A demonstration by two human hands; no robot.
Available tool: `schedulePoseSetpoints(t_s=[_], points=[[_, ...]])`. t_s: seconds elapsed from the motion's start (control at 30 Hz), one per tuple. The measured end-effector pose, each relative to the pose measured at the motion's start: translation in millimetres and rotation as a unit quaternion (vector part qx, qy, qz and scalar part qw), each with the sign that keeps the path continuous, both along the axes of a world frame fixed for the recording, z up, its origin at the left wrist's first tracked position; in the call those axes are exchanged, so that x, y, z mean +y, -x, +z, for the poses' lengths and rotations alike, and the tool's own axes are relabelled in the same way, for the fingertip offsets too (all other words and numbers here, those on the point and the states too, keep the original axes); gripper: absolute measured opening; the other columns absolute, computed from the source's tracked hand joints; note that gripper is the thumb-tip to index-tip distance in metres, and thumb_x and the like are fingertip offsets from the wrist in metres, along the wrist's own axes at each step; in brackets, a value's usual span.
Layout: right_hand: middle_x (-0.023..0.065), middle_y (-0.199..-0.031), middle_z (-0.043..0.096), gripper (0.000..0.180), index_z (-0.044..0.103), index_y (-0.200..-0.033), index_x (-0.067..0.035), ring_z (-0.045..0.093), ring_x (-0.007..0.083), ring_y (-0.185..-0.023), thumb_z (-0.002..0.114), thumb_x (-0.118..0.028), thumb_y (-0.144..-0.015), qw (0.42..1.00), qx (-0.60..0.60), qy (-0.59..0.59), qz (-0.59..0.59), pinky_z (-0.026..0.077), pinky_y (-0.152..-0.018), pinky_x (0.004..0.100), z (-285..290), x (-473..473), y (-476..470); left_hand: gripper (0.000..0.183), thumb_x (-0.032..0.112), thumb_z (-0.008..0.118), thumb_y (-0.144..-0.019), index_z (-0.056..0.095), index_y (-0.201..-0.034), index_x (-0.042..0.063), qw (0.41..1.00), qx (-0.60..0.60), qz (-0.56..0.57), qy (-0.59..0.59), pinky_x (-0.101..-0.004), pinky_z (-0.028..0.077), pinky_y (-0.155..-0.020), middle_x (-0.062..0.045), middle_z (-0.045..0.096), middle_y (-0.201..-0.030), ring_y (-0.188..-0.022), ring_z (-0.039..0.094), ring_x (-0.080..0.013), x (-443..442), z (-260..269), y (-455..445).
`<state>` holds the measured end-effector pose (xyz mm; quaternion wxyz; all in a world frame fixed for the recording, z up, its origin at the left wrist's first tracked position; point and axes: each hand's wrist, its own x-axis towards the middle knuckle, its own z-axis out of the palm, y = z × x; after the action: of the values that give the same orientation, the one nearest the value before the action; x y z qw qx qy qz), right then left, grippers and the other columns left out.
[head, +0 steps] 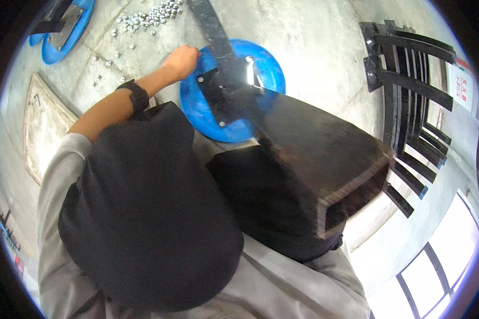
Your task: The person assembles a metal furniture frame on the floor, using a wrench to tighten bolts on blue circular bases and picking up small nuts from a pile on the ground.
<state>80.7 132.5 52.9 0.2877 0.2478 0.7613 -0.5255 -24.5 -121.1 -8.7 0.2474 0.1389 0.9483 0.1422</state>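
Note:
My left hand (185, 60), with a dark band on its wrist, is curled at the left rim of a round blue base (191, 115). Its fingertips are hidden, so its grip does not show. A dark metal plate (213, 93) with bright round fasteners lies on the base. Over the plate stands a black rectangular steel tube (323, 135), its hollow end tilted up close to the camera. A flat black steel bar (209, 24) runs from the plate to the top edge. My right hand is out of view; the tube and my dark-clothed legs (151, 215) cover much of the area.
Many small shiny metal fasteners (151, 18) lie scattered on the concrete floor (311, 36). Another blue base (50, 52) with steel parts sits at upper left. A pale board (44, 127) lies at left. Black steel frames (415, 75) stand along the right wall, near a sign (461, 85) bearing writing.

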Motion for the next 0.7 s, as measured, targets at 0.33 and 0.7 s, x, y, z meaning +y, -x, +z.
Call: schedulePoseSetpoints(t_s=[0.33,0.7], points=[[0.0203,-0.067,0.059,0.042,0.062,-0.085,0.002,0.059,0.0265,-0.062,0.049,-0.037,-0.086,0.971,0.213,-0.006,0.105,0.042,-0.056,0.0353,27,53,-6,0.023,0.012,0.044,-0.081,0.062,-0.082,-0.001,1.000,0.025,-0.013,0.008,-0.0459,0.048,-0.070,-0.026,0.060,-0.085,-0.081,0.059,-0.0400,-11,0,-9],[0.0143,-0.058,0.058,0.036,0.067,-0.073,-0.007,0.057,0.0307,-0.056,0.055,-0.041,-0.080,0.870,0.166,-0.305,0.350,0.043,-0.054,0.0386,0,67,94,0.020,0.014,0.047,-0.079,0.061,-0.081,0.000,0.998,-0.036,-0.038,-0.018,-0.0468,0.048,-0.070,-0.023,0.061,-0.081,-0.079,0.059,-0.0391,-9,5,5]])
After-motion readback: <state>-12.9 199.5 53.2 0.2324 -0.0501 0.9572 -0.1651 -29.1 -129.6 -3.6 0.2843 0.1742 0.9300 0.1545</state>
